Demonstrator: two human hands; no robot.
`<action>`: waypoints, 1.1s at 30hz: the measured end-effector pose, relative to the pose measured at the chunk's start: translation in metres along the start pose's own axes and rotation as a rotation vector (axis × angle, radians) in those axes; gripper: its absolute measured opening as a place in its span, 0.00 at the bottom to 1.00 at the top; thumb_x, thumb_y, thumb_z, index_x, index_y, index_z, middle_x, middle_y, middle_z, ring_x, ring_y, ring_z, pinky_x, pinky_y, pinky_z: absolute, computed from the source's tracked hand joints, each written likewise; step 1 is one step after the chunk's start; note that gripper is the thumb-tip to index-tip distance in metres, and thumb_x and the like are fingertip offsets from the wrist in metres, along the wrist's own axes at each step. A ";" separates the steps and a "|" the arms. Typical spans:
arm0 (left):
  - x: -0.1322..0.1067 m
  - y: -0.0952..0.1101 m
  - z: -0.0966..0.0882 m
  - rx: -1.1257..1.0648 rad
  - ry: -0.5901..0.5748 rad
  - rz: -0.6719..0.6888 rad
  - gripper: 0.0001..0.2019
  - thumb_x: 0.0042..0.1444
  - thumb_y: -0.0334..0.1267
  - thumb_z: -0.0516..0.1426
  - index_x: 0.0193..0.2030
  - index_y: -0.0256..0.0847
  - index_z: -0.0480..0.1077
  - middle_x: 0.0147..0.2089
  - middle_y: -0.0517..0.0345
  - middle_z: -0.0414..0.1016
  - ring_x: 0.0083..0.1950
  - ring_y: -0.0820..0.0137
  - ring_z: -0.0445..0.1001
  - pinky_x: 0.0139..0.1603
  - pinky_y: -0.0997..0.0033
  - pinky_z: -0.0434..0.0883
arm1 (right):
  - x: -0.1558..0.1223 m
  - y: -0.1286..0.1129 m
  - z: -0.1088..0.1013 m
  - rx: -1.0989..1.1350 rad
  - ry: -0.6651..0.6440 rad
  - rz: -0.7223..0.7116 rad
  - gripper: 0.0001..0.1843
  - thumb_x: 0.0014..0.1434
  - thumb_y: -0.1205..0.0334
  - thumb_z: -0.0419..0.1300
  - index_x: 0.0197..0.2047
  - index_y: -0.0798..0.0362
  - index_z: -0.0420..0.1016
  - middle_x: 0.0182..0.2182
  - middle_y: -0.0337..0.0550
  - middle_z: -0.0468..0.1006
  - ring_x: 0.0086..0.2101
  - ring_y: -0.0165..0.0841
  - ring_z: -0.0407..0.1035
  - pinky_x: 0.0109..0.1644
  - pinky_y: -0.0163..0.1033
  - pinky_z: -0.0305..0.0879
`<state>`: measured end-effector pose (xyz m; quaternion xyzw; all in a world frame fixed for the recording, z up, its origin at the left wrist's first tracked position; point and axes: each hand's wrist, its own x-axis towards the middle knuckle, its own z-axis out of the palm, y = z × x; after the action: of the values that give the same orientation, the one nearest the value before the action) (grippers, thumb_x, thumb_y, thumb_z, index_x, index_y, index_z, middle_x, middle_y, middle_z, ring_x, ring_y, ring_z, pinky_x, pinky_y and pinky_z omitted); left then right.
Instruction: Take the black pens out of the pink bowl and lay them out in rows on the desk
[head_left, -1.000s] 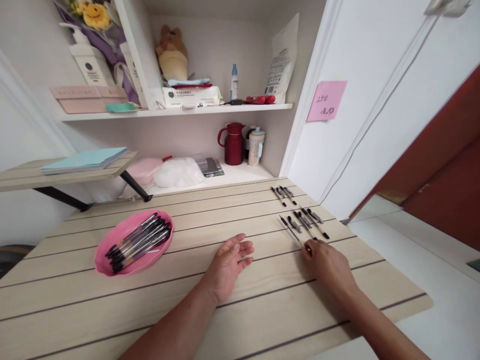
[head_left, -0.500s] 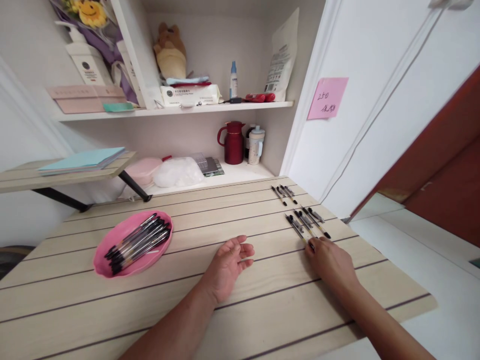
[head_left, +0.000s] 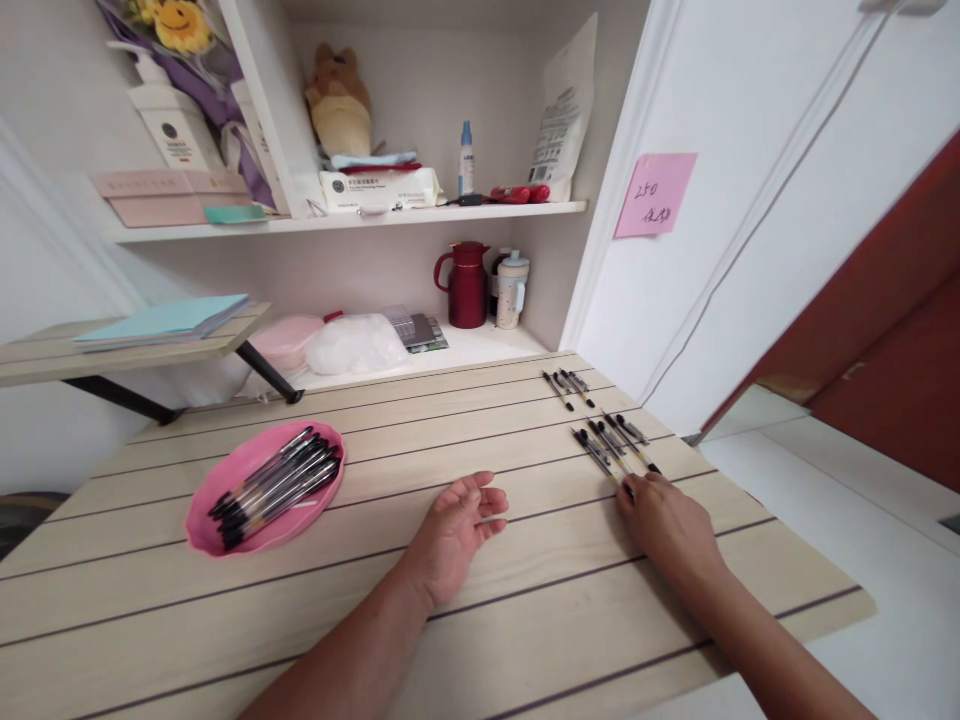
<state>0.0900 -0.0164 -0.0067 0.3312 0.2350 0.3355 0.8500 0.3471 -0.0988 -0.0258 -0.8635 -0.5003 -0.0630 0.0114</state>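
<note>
Head view: my right hand (head_left: 664,520) presses fingertips onto slim black pens (head_left: 609,447) on the slatted wooden table (head_left: 525,600); left hand (head_left: 457,525) rests released, palm up.

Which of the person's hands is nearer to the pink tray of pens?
Left. The left hand rests on the table just right of the pink tray; the right hand lies farther right.
</note>
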 end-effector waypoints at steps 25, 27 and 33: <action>0.000 0.000 0.000 0.006 -0.003 0.002 0.14 0.49 0.39 0.57 0.44 0.40 0.69 0.40 0.50 0.71 0.42 0.67 0.69 0.47 0.62 0.61 | 0.007 0.000 -0.014 0.056 0.014 0.068 0.18 0.59 0.55 0.42 0.33 0.53 0.69 0.34 0.47 0.72 0.29 0.35 0.69 0.26 0.36 0.52; 0.001 0.000 0.000 0.006 -0.005 0.004 0.14 0.50 0.39 0.57 0.44 0.39 0.69 0.40 0.50 0.70 0.42 0.67 0.69 0.46 0.63 0.61 | 0.008 -0.002 -0.013 0.054 -0.001 0.071 0.18 0.59 0.54 0.42 0.33 0.53 0.69 0.34 0.48 0.72 0.30 0.35 0.69 0.27 0.36 0.53; 0.001 0.000 -0.002 0.009 -0.017 -0.009 0.14 0.50 0.39 0.57 0.44 0.39 0.68 0.40 0.49 0.70 0.42 0.67 0.68 0.46 0.63 0.61 | 0.009 -0.009 -0.006 0.046 -0.034 0.039 0.18 0.58 0.52 0.43 0.34 0.54 0.69 0.33 0.48 0.73 0.31 0.37 0.70 0.28 0.37 0.55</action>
<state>0.0895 -0.0145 -0.0079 0.3367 0.2308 0.3278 0.8520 0.3437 -0.0868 -0.0191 -0.8736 -0.4846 -0.0368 0.0240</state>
